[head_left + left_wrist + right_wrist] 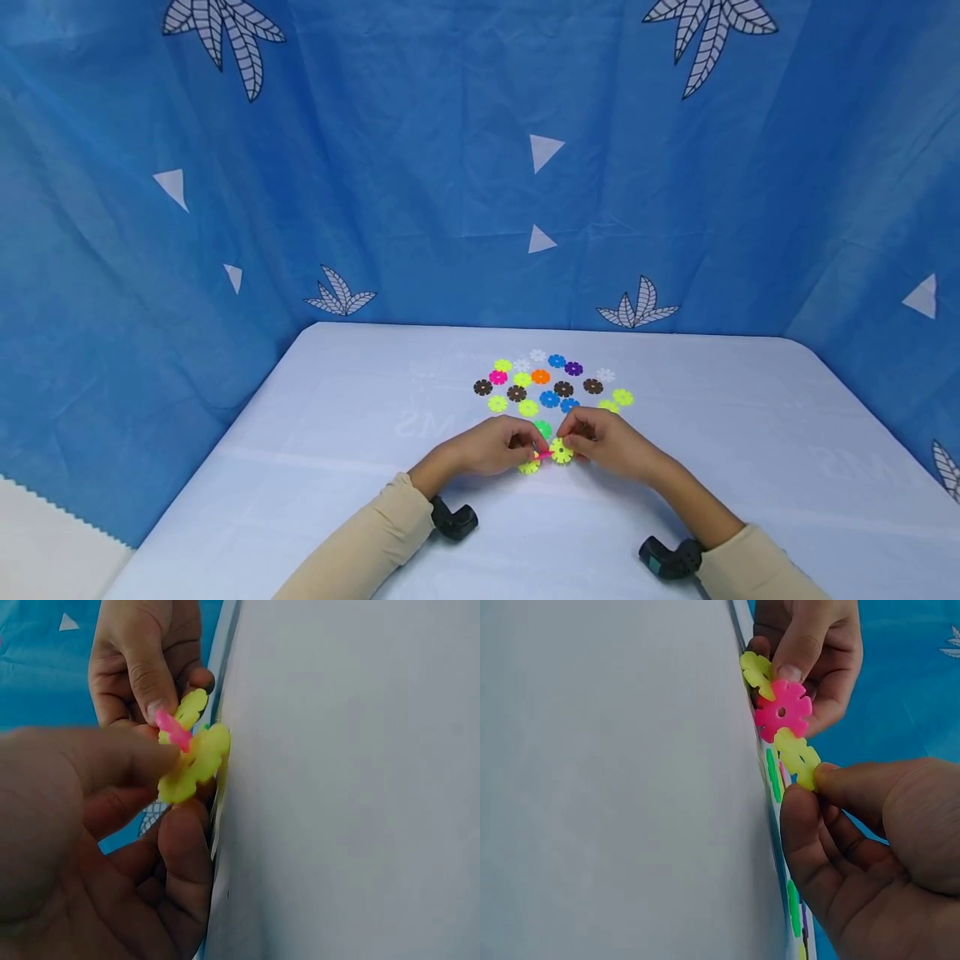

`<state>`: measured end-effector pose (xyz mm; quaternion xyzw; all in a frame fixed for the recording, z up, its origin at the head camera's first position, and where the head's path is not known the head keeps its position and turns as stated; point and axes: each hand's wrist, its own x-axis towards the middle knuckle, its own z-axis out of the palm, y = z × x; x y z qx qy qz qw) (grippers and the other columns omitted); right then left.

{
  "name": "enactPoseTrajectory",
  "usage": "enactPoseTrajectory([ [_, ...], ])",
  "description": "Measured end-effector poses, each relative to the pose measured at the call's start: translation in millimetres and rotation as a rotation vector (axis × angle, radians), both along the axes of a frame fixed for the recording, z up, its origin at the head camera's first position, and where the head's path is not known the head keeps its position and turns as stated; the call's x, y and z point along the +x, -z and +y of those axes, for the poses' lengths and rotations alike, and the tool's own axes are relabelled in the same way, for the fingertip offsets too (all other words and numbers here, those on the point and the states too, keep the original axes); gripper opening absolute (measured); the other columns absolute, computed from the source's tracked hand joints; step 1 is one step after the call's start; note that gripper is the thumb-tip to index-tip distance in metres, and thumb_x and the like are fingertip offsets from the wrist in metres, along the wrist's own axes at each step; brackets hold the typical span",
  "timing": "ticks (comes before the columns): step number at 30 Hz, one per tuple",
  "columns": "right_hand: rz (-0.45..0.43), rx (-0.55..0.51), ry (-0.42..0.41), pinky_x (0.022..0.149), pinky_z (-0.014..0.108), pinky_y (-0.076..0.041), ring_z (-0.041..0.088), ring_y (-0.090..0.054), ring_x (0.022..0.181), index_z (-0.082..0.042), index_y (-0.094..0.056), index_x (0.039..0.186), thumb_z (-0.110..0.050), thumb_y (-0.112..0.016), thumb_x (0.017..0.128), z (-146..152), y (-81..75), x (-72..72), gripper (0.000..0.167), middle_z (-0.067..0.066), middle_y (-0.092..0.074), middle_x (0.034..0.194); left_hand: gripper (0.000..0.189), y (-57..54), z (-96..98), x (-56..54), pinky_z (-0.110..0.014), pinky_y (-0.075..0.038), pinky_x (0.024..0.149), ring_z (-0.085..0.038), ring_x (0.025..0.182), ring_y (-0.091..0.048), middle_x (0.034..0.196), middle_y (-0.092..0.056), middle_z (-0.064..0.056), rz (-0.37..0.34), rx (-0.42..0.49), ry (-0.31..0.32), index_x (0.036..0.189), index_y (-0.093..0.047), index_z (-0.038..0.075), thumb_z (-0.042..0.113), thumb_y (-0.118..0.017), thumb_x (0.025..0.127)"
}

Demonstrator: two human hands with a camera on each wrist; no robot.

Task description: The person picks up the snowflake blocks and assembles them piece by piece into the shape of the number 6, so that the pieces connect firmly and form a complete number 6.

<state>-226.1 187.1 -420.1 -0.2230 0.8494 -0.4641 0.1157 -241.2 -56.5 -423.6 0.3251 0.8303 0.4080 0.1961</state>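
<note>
Blue cloth (465, 183) with pale leaves and triangles hangs behind a white table (540, 550); both run out of the head view. Beige sleeves (360, 542) are cut off at its lower edge. Right of the left hand (495, 446), a green disc (542, 429) is partly covered, and the right hand (611, 446) hides part of a blue disc (570, 405). From the right wrist, some loose discs show only as thin coloured slivers. Between the hands, low over the table, a pink disc (784, 712) is joined to the left yellow disc (757, 673) and touches the right yellow disc (799, 759); how deep the slots sit is hard to tell. Left thumb and fingers pinch around the pink disc, the exact grip partly hidden; right thumb and forefinger pinch the right yellow disc by its outer edge
</note>
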Motion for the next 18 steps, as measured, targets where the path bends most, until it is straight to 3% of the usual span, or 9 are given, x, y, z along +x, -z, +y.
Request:
enactPoseTrajectory([
  [7, -0.004, -0.026, -0.012, 0.066, 0.028, -0.054, 0.022, -0.06, 0.072, -0.007, -0.066, 0.101, -0.007, -0.068, 0.097, -2.2, 0.8, 2.0, 0.005, 0.005, -0.063, 0.083, 0.012, 1.1, -0.5, -0.6, -0.021, -0.046, 0.067, -0.009, 0.075, -0.053, 0.081, -0.063, 0.005, -0.008, 0.017, -0.003, 0.101, -0.075, 0.015, 0.014, -0.079, 0.089],
  [18, -0.035, -0.046, -0.006, 0.067, 0.029, -0.057, 0.023, -0.063, 0.073, -0.006, -0.069, 0.099, -0.002, -0.07, 0.094, -3.1, 1.9, 0.4, 0.007, 0.005, -0.066, 0.087, 0.008, 2.8, -0.7, -0.7, -0.023, -0.046, 0.07, -0.009, 0.079, -0.056, 0.085, -0.069, 0.007, -0.028, 0.047, -0.033, 0.096, -0.078, 0.016, 0.011, -0.078, 0.09],
])
